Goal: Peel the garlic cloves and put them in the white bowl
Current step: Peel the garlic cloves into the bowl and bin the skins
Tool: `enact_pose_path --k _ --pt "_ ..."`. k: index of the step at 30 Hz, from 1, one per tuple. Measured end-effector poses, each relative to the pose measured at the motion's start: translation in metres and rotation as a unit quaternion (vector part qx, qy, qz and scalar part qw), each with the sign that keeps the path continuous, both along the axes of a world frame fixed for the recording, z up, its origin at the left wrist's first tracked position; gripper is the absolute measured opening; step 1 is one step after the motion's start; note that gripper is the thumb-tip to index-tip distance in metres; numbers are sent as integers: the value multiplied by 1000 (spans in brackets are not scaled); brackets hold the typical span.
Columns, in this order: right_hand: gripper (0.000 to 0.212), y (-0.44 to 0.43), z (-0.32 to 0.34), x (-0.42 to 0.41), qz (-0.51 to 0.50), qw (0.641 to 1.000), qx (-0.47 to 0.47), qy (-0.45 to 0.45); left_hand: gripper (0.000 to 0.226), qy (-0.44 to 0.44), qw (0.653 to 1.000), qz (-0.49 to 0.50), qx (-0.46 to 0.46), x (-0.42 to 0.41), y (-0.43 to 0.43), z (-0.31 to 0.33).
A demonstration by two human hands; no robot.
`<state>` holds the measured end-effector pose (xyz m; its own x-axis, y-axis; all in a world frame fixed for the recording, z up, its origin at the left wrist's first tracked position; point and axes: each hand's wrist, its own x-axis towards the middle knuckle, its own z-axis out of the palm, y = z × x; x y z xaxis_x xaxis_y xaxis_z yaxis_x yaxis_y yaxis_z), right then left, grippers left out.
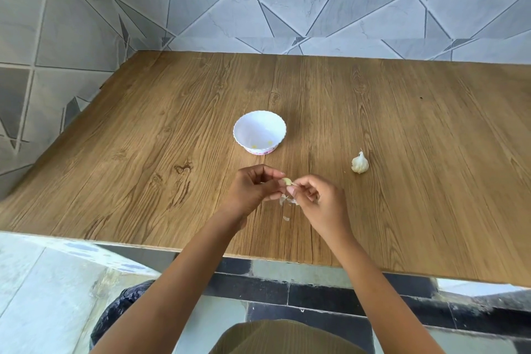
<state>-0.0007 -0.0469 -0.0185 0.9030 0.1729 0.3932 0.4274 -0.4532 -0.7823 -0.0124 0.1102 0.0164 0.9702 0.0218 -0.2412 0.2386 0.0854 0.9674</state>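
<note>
1. Nearest the person, on the worktop well in front of the white bowl, lies a fallen flake of skin. More loose skin hangs just under the hands.
2. Just in front of the bowl, both hands meet over the worktop. The left hand curls its fingers and pinches one end of the garlic clove. The right hand pinches the other end with thumb and fingers, where the papery skin comes away.
3. The step in hand looks like stripping this clove. To do it well, the left hand should hold the clove firmly but without crushing it, while the right picks at a torn edge and draws the skin off lengthwise, turning the clove to check no film clings.
4. To the right of the bowl, a little nearer the person, sits the garlic bulb, with cloves yet to break off.
5. The bowl stands upright, a short reach from the hands. Two small yellow spots show inside; whether they are cloves or pattern I cannot tell.
</note>
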Motion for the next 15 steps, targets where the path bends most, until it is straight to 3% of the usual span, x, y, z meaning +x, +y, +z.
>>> enact_pose_path --k 4,7,8,11,15 --pt "8 -5 -6 -1 -14 996 -87 24 4 16 1000 23 3 0 3 0" --pt "44 -6 -8 -1 -18 991 -128 31 12 11 999 26 27 -1 3 -2" --pt "46 -6 -6 0 -26 991 -129 24 16 11 999 28 33 -1 3 -2" --pt "17 -3 -3 4 -16 996 -92 -11 20 14 999 29 40 -1 2 -1" --pt "29 -2 5 2 29 998 6 60 14 17 999 17 39 -2 1 -1"
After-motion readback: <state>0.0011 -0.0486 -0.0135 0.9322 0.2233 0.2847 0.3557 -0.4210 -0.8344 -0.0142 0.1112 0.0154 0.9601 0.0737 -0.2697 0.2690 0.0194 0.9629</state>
